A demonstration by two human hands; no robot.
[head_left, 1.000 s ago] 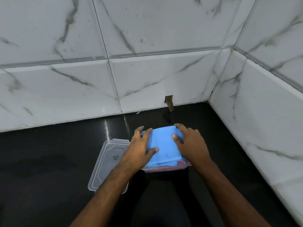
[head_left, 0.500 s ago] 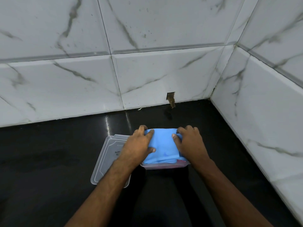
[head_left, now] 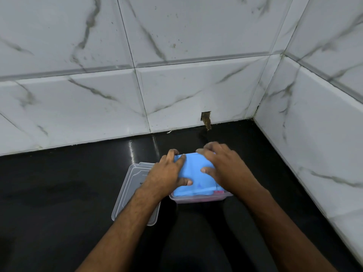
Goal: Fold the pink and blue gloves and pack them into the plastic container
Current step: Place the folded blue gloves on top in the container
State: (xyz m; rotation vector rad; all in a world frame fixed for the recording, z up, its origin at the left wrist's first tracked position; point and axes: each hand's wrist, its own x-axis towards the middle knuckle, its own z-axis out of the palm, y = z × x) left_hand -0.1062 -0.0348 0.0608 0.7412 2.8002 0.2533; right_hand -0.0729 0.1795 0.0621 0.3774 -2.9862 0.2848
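A folded blue glove [head_left: 196,176] lies on top of the clear plastic container [head_left: 198,199], filling its opening. Pink glove [head_left: 218,192] shows at the near right corner and through the front wall. My left hand [head_left: 167,173] rests flat on the blue glove's left side, fingers curled over its far left corner. My right hand [head_left: 225,165] presses on the right side, fingers spread over the far edge and thumb on the middle. The container's far rim is hidden by both hands.
The clear lid [head_left: 130,185] lies flat on the black countertop [head_left: 59,203], touching the container's left side, partly under my left forearm. White marble tiled walls [head_left: 176,95] close the back and the right [head_left: 314,144]. A small brown hole [head_left: 205,118] sits low in the back wall.
My right hand slid further over the glove's far right edge with fingers spread. My left hand stays pressed on the left side. The glove sits a little lower in the container.
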